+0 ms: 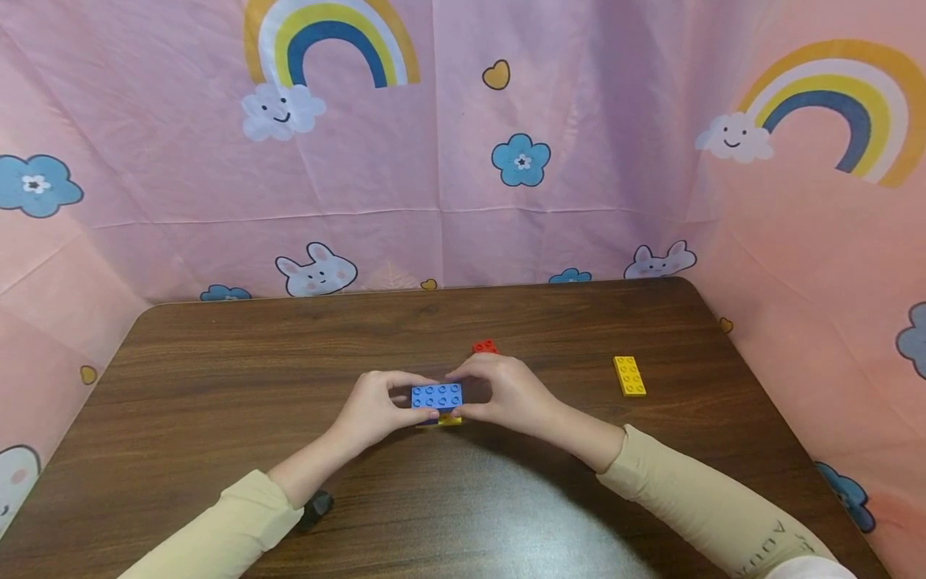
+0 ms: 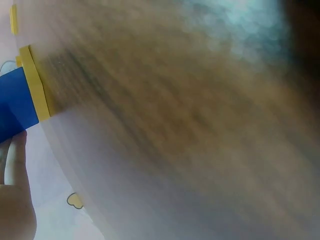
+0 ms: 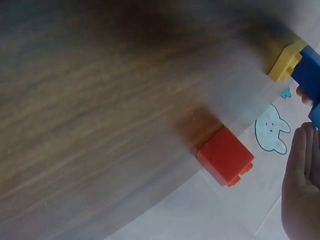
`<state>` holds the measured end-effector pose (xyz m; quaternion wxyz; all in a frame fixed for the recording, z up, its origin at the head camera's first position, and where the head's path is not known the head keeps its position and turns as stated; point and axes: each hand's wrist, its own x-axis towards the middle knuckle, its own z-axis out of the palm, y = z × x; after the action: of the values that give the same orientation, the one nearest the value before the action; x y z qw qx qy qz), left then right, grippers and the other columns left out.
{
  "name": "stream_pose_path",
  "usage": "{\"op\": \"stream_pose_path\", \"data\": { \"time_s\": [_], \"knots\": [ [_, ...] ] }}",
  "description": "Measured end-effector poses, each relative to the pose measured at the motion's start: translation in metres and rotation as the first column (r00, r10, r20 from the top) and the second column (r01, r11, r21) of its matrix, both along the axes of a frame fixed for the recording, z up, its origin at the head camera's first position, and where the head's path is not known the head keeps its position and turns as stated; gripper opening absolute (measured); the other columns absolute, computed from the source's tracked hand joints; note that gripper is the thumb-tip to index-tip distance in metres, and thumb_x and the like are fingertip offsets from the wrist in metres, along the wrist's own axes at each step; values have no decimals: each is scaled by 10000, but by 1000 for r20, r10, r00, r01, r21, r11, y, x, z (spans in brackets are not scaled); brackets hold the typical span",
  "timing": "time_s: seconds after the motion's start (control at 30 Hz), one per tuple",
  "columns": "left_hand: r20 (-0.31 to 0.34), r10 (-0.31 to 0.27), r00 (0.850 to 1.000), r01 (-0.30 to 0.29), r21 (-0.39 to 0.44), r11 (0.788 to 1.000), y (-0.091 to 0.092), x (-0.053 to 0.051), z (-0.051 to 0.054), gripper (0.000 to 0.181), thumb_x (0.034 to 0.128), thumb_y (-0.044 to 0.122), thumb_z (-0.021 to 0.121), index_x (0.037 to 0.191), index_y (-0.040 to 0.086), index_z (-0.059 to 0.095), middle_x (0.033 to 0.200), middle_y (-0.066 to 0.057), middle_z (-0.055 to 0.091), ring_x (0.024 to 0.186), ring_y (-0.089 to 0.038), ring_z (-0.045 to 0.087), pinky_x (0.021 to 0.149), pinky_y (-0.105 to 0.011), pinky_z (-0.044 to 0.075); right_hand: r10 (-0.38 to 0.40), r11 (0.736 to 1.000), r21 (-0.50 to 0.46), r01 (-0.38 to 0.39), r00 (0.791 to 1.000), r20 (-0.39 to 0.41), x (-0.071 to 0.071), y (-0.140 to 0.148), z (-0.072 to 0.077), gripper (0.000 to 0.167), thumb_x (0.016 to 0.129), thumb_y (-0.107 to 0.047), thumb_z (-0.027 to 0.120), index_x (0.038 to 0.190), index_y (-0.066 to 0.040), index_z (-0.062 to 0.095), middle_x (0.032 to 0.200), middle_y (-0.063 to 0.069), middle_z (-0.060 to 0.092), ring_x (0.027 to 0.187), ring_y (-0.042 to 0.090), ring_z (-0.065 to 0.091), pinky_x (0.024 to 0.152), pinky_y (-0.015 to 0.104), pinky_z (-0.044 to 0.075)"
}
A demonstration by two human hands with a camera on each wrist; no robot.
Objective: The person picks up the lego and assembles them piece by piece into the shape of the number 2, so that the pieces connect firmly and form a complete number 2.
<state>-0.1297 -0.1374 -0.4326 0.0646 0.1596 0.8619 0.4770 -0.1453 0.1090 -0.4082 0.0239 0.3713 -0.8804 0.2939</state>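
Both hands meet at a light blue building brick [image 1: 436, 396] with two rows of studs, near the middle of the table. My left hand [image 1: 374, 408] pinches its left end, and my right hand [image 1: 506, 394] pinches its right end. Below it is a yellow flat brick [image 1: 450, 420], mostly hidden in the head view. A darker blue brick [image 3: 306, 74] stands on one part of that yellow brick in the right wrist view. Whether the light blue brick is fully pressed onto the darker one cannot be told. Behind my right hand lies a red brick [image 3: 226, 156], partly covered in the head view.
Another yellow flat brick [image 1: 629, 376] lies to the right on the brown wooden table [image 1: 239, 362]. A small black object [image 1: 316, 511] sits partly under the left sleeve. Pink printed cloth [image 1: 463, 241] hangs behind the table and along its sides.
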Motion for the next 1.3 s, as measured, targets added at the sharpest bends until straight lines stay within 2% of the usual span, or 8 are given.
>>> {"op": "stream_pose_path", "data": {
  "time_s": [0.43, 0.73, 0.87, 1.1, 1.3],
  "knots": [
    [21, 1, 1000, -2, 8, 1000, -1, -2, -2, 324, 855, 180, 916, 1148, 76, 827, 1157, -167, 805, 1056, -256, 764, 856, -318, 675, 21, 987, -162, -10, 998, 67, -11, 9, 9, 382, 857, -104, 897, 1201, -6, 763, 1116, 112, 786, 992, 268, 769, 872, 401, 669],
    [39, 2, 999, -3, 12, 1000, 0, -2, -1, 329, 852, 178, 918, 1147, 67, 824, 1162, -171, 801, 1064, -261, 769, 875, -336, 672, -43, 987, -153, 54, 996, 72, -26, 15, 10, 395, 854, -79, 896, 1217, -11, 757, 1126, 121, 780, 941, 295, 762, 757, 446, 668],
    [51, 17, 999, -17, 2, 1000, 0, -1, 1, 326, 849, 183, 922, 1144, 79, 828, 1170, -164, 800, 1076, -263, 764, 886, -349, 671, -75, 986, -142, 83, 995, 64, -33, 18, 10, 422, 841, -86, 908, 1228, -13, 756, 1115, 137, 778, 943, 280, 746, 802, 472, 664],
    [55, 18, 998, -17, -5, 1000, 1, -1, 2, 327, 851, 195, 921, 1147, 90, 829, 1194, -159, 797, 1104, -273, 757, 901, -375, 669, -113, 984, -128, 121, 991, 65, -44, 25, 6, 437, 846, -80, 904, 1249, -14, 747, 1163, 121, 773, 1016, 260, 756, 937, 444, 654],
    [70, 29, 997, -28, -9, 1000, 1, 0, 2, 319, 854, 176, 916, 1152, 101, 829, 1217, -156, 791, 1108, -271, 754, 907, -369, 668, -114, 985, -119, 122, 991, 65, -54, 30, 2, 446, 836, -56, 905, 1246, 9, 741, 1174, 141, 769, 1035, 275, 755, 965, 444, 646]
  ]
}}
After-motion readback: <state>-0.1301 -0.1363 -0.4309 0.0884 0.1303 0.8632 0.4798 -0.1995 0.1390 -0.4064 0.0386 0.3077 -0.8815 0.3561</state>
